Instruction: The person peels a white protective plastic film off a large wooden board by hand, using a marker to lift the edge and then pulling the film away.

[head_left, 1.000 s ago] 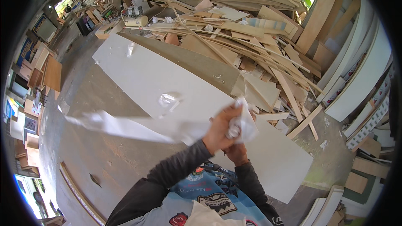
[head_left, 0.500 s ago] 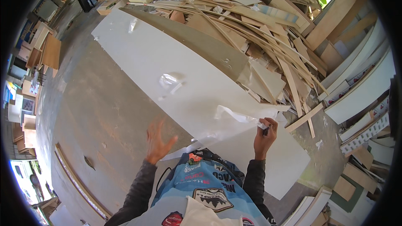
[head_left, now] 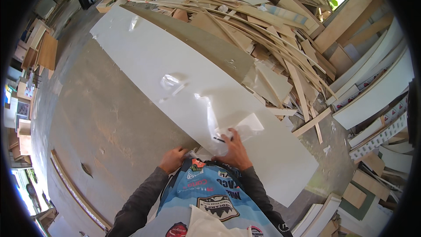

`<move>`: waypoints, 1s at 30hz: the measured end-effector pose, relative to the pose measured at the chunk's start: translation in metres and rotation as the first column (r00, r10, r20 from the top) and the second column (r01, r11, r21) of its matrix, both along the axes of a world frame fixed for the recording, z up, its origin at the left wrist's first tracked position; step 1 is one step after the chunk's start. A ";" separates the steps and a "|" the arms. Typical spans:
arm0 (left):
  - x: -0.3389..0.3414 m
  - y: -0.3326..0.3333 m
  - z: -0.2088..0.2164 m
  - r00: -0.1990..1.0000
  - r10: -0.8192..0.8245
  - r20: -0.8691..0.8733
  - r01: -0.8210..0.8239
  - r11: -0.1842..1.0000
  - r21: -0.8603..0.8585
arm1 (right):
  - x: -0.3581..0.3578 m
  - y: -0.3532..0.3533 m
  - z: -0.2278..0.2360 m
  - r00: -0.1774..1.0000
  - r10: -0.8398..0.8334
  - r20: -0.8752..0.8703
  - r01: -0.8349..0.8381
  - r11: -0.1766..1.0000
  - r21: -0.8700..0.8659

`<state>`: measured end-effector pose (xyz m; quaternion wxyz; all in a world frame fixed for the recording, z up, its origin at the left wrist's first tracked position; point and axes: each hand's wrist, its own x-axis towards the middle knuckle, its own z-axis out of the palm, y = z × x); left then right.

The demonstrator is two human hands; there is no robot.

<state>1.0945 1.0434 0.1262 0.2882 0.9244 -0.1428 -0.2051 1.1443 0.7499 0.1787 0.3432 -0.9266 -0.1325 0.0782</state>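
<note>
A long white panel (head_left: 280, 158) lies diagonally before me. Crumpled clear film (head_left: 212, 116) sits on it in front of my right hand (head_left: 234, 151), and a flat piece of it catches the light beyond the fingers. My right hand is low over the panel, fingers bent, with a short dark pen-like stick (head_left: 218, 139) poking out to the left of them. Close to my waist, at the panel's near edge, my left hand (head_left: 172, 161) is closed beside a whitish strip of film (head_left: 191, 153). Its fingertips are partly hidden, so what it grips is unclear.
Another shiny film patch (head_left: 173, 81) rests farther up the panel. Beyond it, a heap of wood offcuts (head_left: 280, 48) spreads right. Curved white panels (head_left: 372, 87) stand at far right. A long narrow strip (head_left: 79, 188) and a leaf (head_left: 86, 170) lie at left.
My right hand has moved left and toward my body, shifting the film with it. My left hand, spread before, has come down to the panel's near edge and closed. The view has shifted slightly.
</note>
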 end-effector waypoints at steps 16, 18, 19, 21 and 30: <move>0.068 -0.064 0.032 0.949 -0.170 0.264 0.253 0.912 -0.323 | 0.012 0.001 0.021 0.966 0.206 -0.157 -0.086 0.827 0.555; 0.073 -0.080 0.032 0.945 -0.257 0.202 0.314 0.885 -0.343 | 0.014 -0.002 0.025 0.976 0.212 0.041 -0.191 0.760 0.621; 0.075 -0.088 0.031 0.939 -0.303 0.159 0.341 0.870 -0.356 | 0.014 -0.009 0.024 0.982 0.185 -0.035 -0.134 0.817 0.560; 0.077 -0.094 0.014 0.899 -0.365 0.240 0.423 0.868 -0.262 | 0.013 -0.024 0.017 0.974 0.125 -0.189 -0.035 0.906 0.422; 0.089 -0.092 0.020 0.671 -0.715 0.196 0.738 0.669 -0.083 | 0.004 -0.063 -0.001 0.792 -0.609 0.043 0.593 0.751 -0.289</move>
